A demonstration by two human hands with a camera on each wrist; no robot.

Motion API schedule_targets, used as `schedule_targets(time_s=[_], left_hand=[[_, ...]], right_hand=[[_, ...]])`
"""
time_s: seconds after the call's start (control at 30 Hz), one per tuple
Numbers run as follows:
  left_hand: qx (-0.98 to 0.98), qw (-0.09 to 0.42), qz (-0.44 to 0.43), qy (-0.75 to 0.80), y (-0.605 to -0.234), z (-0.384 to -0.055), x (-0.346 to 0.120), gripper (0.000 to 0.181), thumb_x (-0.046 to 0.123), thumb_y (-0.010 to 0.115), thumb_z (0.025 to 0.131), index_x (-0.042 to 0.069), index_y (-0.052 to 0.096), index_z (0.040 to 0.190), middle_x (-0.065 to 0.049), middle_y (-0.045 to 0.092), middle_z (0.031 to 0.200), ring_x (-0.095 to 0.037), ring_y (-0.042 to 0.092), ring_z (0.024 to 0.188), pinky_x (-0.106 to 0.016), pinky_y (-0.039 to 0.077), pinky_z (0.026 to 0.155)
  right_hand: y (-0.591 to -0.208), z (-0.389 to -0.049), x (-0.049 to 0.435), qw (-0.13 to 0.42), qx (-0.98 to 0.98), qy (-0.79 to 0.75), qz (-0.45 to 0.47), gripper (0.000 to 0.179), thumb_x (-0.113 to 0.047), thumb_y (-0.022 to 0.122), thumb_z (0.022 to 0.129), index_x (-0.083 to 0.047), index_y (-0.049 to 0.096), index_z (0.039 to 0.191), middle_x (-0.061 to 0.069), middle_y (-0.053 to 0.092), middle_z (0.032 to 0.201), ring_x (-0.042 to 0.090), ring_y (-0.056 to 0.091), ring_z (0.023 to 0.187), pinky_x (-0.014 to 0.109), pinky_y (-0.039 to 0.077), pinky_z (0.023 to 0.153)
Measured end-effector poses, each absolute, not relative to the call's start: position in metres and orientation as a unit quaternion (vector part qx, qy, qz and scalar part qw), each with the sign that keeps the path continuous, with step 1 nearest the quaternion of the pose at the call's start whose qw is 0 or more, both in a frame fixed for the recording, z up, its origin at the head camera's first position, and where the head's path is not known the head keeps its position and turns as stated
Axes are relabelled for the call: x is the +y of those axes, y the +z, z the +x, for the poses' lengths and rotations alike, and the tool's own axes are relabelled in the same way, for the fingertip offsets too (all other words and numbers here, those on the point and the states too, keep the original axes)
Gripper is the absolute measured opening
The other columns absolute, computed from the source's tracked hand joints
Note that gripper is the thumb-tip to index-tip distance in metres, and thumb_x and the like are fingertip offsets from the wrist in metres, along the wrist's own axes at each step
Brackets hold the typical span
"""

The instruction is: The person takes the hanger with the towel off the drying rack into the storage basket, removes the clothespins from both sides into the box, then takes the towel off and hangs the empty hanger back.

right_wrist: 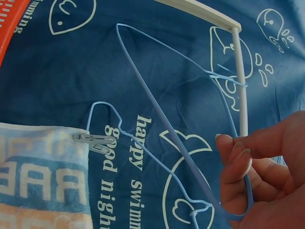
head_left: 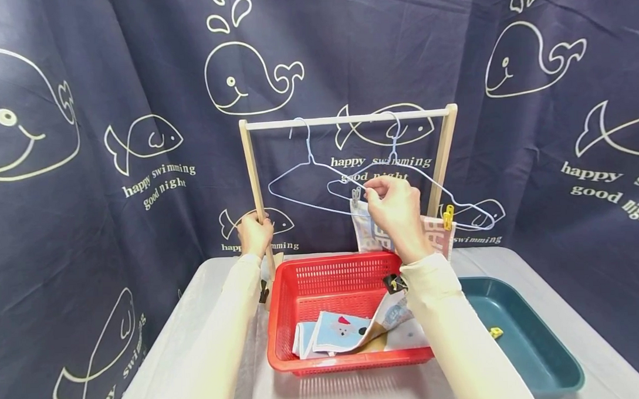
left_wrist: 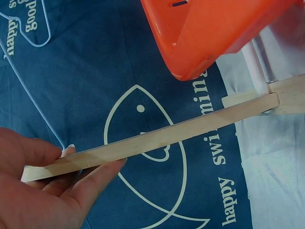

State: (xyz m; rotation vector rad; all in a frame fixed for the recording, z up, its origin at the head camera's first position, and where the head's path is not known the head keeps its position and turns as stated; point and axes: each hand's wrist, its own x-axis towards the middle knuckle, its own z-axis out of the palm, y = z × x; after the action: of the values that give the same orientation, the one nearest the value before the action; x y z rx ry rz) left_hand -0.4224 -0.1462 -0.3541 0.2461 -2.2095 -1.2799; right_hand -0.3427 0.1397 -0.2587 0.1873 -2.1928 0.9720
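A clothes rack with wooden posts and a white rail [head_left: 343,120] stands on the table, with two blue wire hangers on it. My left hand [head_left: 255,232] grips the rack's left wooden post [left_wrist: 190,127] partway up. The fingers of my right hand [head_left: 396,214] pinch the right end of the left hanger [right_wrist: 164,123]. Behind that hand hangs the second hanger [head_left: 393,154]. A lettered cloth [right_wrist: 43,179] is fixed to it by a grey clip [right_wrist: 95,139] and a yellow clip [head_left: 449,217]; my right hand hides part of this cloth in the head view.
In front of the rack sits a red basket [head_left: 280,324] holding folded cloths [head_left: 337,331]. Black clips [head_left: 393,283] show near its right side and left of it. On the right, a teal tray [head_left: 546,344] contains a yellow clip [head_left: 495,332]. A patterned dark curtain surrounds the table.
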Motion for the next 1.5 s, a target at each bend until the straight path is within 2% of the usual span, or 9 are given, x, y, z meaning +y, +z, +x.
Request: schedule_targets(time_s=[0.57,1.13,1.5], left_hand=[[-0.827,0.288,0.091,-0.475,-0.354,-0.422,-0.147,0.019,0.01,0.063,0.092,0.007,0.077,0.104,-0.018,0.077,0.099,-0.042,0.07,0.1,-0.052,0.053,0.092],[-0.824,0.286,0.09,-0.481,-0.355,-0.422,-0.148,0.02,0.01,0.062,0.093,0.007,0.077,0.105,-0.017,0.077,0.101,-0.042,0.069,0.101,-0.052,0.053,0.093],[-0.824,0.281,0.095,-0.482,-0.356,-0.425,-0.148,0.021,0.011,0.063,0.092,0.008,0.077,0.107,-0.017,0.077,0.101,-0.042,0.07,0.1,-0.051,0.053,0.093]], right_hand=[[-0.268,-0.341,0.14,0.345,-0.855,0.382,0.065,0.019,-0.019,0.068,0.09,-0.011,0.081,0.102,0.004,0.079,0.089,0.03,0.071,0.084,0.045,0.049,0.074],[-0.276,-0.341,0.138,0.33,-0.86,0.385,0.056,0.019,-0.021,0.069,0.089,-0.014,0.081,0.102,0.001,0.08,0.091,0.025,0.072,0.084,0.042,0.048,0.071],[-0.28,-0.341,0.14,0.341,-0.86,0.374,0.056,0.018,-0.022,0.07,0.088,-0.015,0.08,0.102,0.0,0.08,0.091,0.023,0.073,0.084,0.042,0.049,0.071]])
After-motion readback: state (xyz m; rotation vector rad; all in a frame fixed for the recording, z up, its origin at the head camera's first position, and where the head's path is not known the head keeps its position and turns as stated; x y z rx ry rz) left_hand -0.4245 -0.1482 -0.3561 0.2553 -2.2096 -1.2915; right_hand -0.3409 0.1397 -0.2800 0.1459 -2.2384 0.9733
